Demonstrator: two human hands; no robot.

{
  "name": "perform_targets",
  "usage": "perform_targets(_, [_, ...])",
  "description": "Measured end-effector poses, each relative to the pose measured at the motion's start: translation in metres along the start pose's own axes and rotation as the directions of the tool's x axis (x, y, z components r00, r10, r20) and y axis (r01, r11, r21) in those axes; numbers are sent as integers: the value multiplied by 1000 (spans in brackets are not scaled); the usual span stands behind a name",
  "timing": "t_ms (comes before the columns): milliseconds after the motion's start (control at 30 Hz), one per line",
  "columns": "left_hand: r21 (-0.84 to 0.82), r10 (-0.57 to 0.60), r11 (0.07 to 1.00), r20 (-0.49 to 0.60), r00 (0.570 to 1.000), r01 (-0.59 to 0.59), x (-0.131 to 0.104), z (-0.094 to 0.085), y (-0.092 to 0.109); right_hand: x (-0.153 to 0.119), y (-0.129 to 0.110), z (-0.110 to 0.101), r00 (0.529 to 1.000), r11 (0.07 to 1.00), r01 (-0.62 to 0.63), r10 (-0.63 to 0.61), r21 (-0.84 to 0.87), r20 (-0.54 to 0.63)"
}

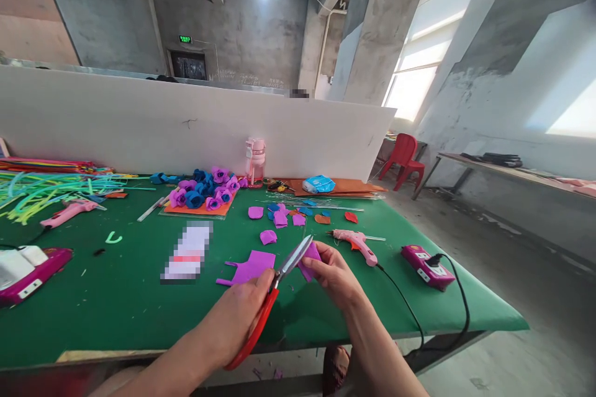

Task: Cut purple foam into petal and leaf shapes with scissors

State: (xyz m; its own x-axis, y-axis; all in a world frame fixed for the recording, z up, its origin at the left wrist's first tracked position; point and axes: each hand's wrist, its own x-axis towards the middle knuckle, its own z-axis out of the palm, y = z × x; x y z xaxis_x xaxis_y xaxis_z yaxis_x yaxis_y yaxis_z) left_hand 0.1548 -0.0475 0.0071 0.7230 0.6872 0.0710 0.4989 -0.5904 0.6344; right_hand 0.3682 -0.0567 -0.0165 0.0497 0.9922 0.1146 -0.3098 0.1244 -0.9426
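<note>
My left hand [244, 310] is closed around the red-handled scissors [294, 258], whose blades point up and to the right. Pinched in my right hand [334, 274] is a small piece of purple paper [309, 262], right beside the blades. Whether the blades touch it I cannot tell. A larger cut purple sheet [251, 267] lies on the green table just left of the scissors. Beyond my hands are loose purple petals [268, 237], with several blue, orange and red ones among them. To the right rests a pink glue gun [356, 244].
Purple and blue paper flowers [202, 189] lie at the back, near a pink bottle [256, 162]. Power strips stand at the left [46, 276] and right [427, 267], with cords hanging over the front edge. A white partition [195, 121] borders the table [139, 304].
</note>
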Motion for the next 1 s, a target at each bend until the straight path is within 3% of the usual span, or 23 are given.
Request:
perform_targets(67, [-179,-3,984,-31,1000,-2,3,4,-5,0,-2,-1,999,999,-35,35,-5,2])
perform_targets(133, [-352,-30,936,-133,991,-19,8,8,-10,-1,-2,0,995,995,-96,96,-7,30])
perform_targets(200, [-442,-69,896,-250,966,-51,15,9,-12,-3,-1,5,984,987,-157,158,-13,88])
perform_targets(267, [-487,-90,871,-290,953,-66,19,7,-12,-5,1,12,968,980,-196,198,-30,157])
perform_targets(433, [-554,-81,831,-190,978,-39,20,6,-11,-8,8,31,925,957,-258,285,-132,252])
perform_targets(567, [-476,-105,880,-180,978,7,17,7,-12,-10,13,37,921,942,-242,298,-233,249])
perform_targets(700, [-585,-167,810,-151,974,48,17,3,-6,-9,12,34,925,944,-245,297,-223,238])
perform_targets(800, [-698,-262,716,-226,938,32,18,-1,0,-5,10,29,955,965,-224,245,-135,169])
perform_targets(933, [-811,-434,585,-336,836,-22,20,-2,1,1,14,36,973,959,-176,203,222,-106])
perform_targets(1000, [-844,-473,532,-361,804,-66,21,0,0,0,20,47,973,927,-137,193,348,-129])
